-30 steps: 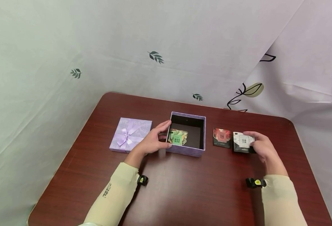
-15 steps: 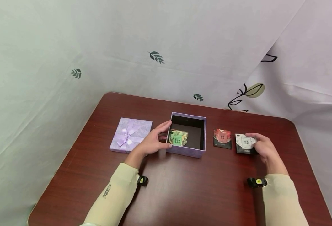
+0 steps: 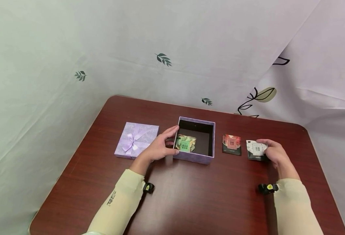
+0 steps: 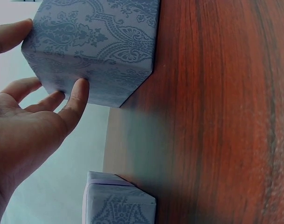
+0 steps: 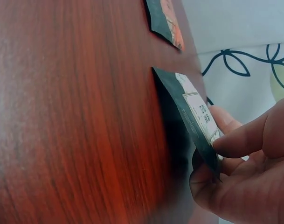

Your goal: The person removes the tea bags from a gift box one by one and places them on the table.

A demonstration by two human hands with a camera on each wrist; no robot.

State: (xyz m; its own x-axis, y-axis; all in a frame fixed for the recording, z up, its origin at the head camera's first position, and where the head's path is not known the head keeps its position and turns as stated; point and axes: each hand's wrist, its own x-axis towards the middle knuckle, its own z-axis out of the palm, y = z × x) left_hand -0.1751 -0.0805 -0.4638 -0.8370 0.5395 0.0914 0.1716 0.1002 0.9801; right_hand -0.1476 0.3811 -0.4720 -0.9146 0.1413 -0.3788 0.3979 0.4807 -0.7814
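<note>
My left hand point(image 3: 159, 147) rests against the left side of the open purple gift box point(image 3: 193, 159). Its fingertips touch the patterned outer wall point(image 4: 102, 81) and the thumb is at the near corner. Inside the box, toward the left, lies a green sachet point(image 3: 186, 143). With thumb and fingers my right hand point(image 3: 276, 155) pinches the right edge of a white and black sachet point(image 3: 255, 149). In the right wrist view this sachet point(image 5: 193, 116) is tilted, its held edge raised above the table; part of it is hidden behind the fingers.
A red and black sachet point(image 3: 232, 144) lies on the table between the box and my right hand. Left of my left hand is the purple lid point(image 3: 146, 133) with a ribbon bow. The brown table point(image 3: 202, 195) ends at a pale curtain point(image 3: 131, 49) behind.
The white and black sachet has slid slightly right, pinched in my right hand, widening the gap from the red sachet. My left hand and the box have kept their places.
</note>
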